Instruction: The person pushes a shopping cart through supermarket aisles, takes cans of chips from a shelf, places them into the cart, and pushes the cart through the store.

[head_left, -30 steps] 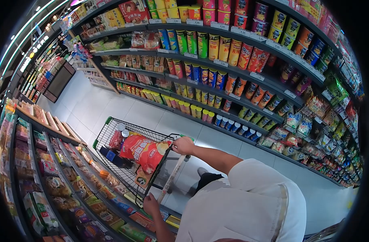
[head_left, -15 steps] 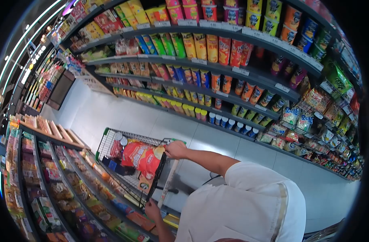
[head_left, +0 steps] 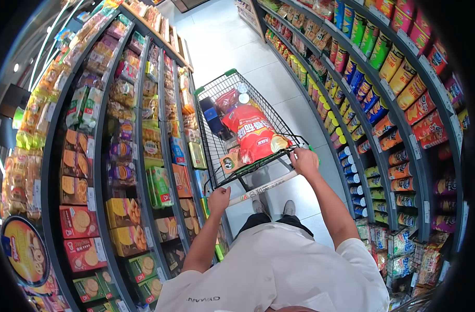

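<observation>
A shopping cart [head_left: 261, 188] with a wire basket and a white handle bar is right in front of me. My left hand [head_left: 219, 200] is closed at the left end of the handle. My right hand [head_left: 305, 161] is closed around the cart's right rear corner. Inside the basket lies a big red chip bag [head_left: 255, 136] with white lettering. Around it are a dark blue box [head_left: 212, 118], red packages [head_left: 227, 100], containers with pale round lids [head_left: 242, 93] and a brown package with a round dark logo [head_left: 230, 162].
Shelves of boxed cookies [head_left: 79, 223] and packaged snacks line the aisle's left side. Along the right side, curved in this view, are shelves of chip tubes [head_left: 370, 41] and bags. Pale floor tiles [head_left: 227, 44] run ahead between them. My shoes [head_left: 289, 207] are behind the cart.
My view has swung round with the cart, which now points up the aisle instead of sideways in view. Both hands are still on it.
</observation>
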A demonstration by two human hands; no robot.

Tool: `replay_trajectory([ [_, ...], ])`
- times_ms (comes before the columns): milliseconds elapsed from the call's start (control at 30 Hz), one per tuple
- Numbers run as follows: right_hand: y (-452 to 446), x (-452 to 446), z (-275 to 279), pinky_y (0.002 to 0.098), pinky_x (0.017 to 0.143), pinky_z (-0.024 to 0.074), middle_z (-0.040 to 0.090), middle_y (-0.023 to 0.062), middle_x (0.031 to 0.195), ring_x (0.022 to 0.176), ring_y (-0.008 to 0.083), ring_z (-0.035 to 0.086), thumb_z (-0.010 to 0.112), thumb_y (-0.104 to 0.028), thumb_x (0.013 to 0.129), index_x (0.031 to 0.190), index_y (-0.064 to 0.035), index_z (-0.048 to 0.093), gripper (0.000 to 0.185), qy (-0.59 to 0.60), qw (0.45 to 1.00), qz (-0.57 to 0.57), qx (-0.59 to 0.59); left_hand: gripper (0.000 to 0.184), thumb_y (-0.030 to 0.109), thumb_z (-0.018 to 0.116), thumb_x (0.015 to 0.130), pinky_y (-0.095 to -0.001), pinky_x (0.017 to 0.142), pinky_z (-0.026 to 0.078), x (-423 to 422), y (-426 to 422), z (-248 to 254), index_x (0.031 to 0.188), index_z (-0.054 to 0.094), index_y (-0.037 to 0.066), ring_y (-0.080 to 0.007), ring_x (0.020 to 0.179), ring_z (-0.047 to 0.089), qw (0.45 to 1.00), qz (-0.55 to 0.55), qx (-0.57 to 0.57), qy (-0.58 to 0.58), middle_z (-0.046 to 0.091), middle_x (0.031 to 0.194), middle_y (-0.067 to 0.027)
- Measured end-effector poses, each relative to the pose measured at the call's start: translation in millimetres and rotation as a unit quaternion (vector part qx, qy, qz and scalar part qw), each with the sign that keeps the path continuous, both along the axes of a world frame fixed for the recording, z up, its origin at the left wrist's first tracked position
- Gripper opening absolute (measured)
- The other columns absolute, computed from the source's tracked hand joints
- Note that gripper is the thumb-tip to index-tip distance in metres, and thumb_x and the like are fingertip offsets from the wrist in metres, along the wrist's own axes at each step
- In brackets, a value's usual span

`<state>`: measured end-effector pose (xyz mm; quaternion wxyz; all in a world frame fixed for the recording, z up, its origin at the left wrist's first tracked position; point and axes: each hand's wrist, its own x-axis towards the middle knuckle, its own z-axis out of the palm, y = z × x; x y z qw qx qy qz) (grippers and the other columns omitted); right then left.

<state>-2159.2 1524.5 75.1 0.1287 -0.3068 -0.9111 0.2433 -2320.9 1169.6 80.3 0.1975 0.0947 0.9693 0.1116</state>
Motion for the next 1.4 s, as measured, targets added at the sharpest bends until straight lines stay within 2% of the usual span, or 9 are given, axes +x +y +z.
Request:
replay_trajectory([
  [267, -40.4, 35.1, -11.8, 0.0528, 0.076, 0.0546, 0.074, 0.0168, 0.090, 0.085, 0.0403, 0.071, 0.066, -0.034, 0.093, 0.088, -0.0067, 0.073, 0.029, -0.008, 0.999, -0.029, 0.018, 0.048, 0.057, 0.061, 0.094, -0.0492, 0.085, 0.058, 15.8, -38.3, -10.3, 0.104, 0.081, 0.015, -0.0373, 0.096, 0.075, 1.000, -0.008, 0.012, 0.007, 0.078, 0.101, -0.0171],
  [333, -51.0, 42.3, -17.2, 0.0544, 0.077, 0.0543, 0.073, 0.0200, 0.092, 0.086, 0.0424, 0.070, 0.061, -0.036, 0.095, 0.089, -0.0063, 0.073, 0.033, -0.026, 0.999, -0.039, 0.003, 0.047, 0.057, 0.061, 0.093, -0.0499, 0.085, 0.058, 21.3, -52.4, -12.4, 0.101, 0.081, 0.015, -0.0376, 0.096, 0.075, 0.999, -0.002, 0.048, 0.007, 0.078, 0.099, -0.0173],
  [400, -64.3, 50.6, -10.2, 0.0537, 0.074, 0.0547, 0.073, 0.0200, 0.088, 0.083, 0.0427, 0.070, 0.062, -0.035, 0.095, 0.088, -0.0048, 0.073, 0.033, -0.034, 0.998, -0.035, 0.034, 0.046, 0.056, 0.061, 0.092, -0.0507, 0.081, 0.058, 32.0, -63.3, -8.3, 0.092, 0.080, 0.013, -0.0376, 0.090, 0.074, 0.994, -0.030, 0.081, 0.066, 0.077, 0.091, -0.0157],
  [600, -100.2, 78.5, -14.7, 0.0523, 0.073, 0.0549, 0.074, 0.0193, 0.086, 0.080, 0.0419, 0.071, 0.065, -0.032, 0.096, 0.089, -0.0057, 0.075, 0.029, -0.062, 0.994, -0.046, 0.074, 0.042, 0.052, 0.064, 0.092, -0.0494, 0.076, 0.057, 50.3, -93.9, 1.0, 0.088, 0.077, 0.012, -0.0355, 0.085, 0.073, 0.991, -0.041, 0.119, 0.043, 0.075, 0.086, -0.0128],
  [700, -126.3, 95.0, -10.4, 0.0506, 0.073, 0.0558, 0.074, 0.0186, 0.084, 0.079, 0.0408, 0.072, 0.066, -0.031, 0.096, 0.089, -0.0060, 0.076, 0.028, -0.078, 0.993, -0.064, 0.065, 0.041, 0.050, 0.066, 0.093, -0.0508, 0.077, 0.057, 59.2, -115.0, -9.4, 0.087, 0.076, 0.010, -0.0370, 0.086, 0.074, 0.986, -0.044, 0.152, 0.057, 0.075, 0.086, -0.0153],
  [900, -170.8, 125.1, -8.9, 0.0512, 0.073, 0.0556, 0.074, 0.0189, 0.081, 0.079, 0.0420, 0.071, 0.064, -0.032, 0.097, 0.087, -0.0051, 0.075, 0.031, -0.102, 0.990, -0.067, 0.074, 0.041, 0.049, 0.068, 0.093, -0.0508, 0.081, 0.056, 83.5, -154.0, 8.2, 0.088, 0.075, 0.009, -0.0368, 0.091, 0.073, 0.986, -0.030, 0.159, 0.040, 0.076, 0.091, -0.0152],
  [1167, -205.3, 163.4, -17.5, 0.0531, 0.070, 0.0543, 0.072, 0.0198, 0.076, 0.075, 0.0433, 0.069, 0.064, -0.031, 0.097, 0.084, -0.0042, 0.074, 0.031, -0.080, 0.991, -0.042, 0.097, 0.044, 0.051, 0.065, 0.093, -0.0502, 0.080, 0.056, 117.7, -189.8, -3.8, 0.090, 0.075, 0.008, -0.0374, 0.088, 0.073, 0.987, -0.025, 0.150, 0.054, 0.076, 0.090, -0.0168],
  [1300, -223.6, 181.9, -10.0, 0.0510, 0.070, 0.0554, 0.072, 0.0187, 0.076, 0.073, 0.0405, 0.071, 0.068, -0.028, 0.092, 0.079, -0.0036, 0.074, 0.028, -0.026, 0.997, -0.039, 0.053, 0.044, 0.052, 0.067, 0.092, -0.0506, 0.078, 0.057, 135.4, -200.5, 14.7, 0.093, 0.077, 0.009, -0.0363, 0.089, 0.074, 0.990, -0.035, 0.124, 0.057, 0.077, 0.093, -0.0158],
  [1400, -234.6, 197.0, -3.8, 0.0487, 0.069, 0.0563, 0.074, 0.0174, 0.079, 0.073, 0.0379, 0.072, 0.069, -0.029, 0.091, 0.081, -0.0046, 0.075, 0.028, -0.036, 0.997, -0.036, 0.052, 0.045, 0.055, 0.064, 0.093, -0.0500, 0.078, 0.057, 146.3, -210.9, -9.2, 0.096, 0.078, 0.012, -0.0359, 0.089, 0.074, 0.993, -0.029, 0.095, 0.056, 0.078, 0.094, -0.0150],
])
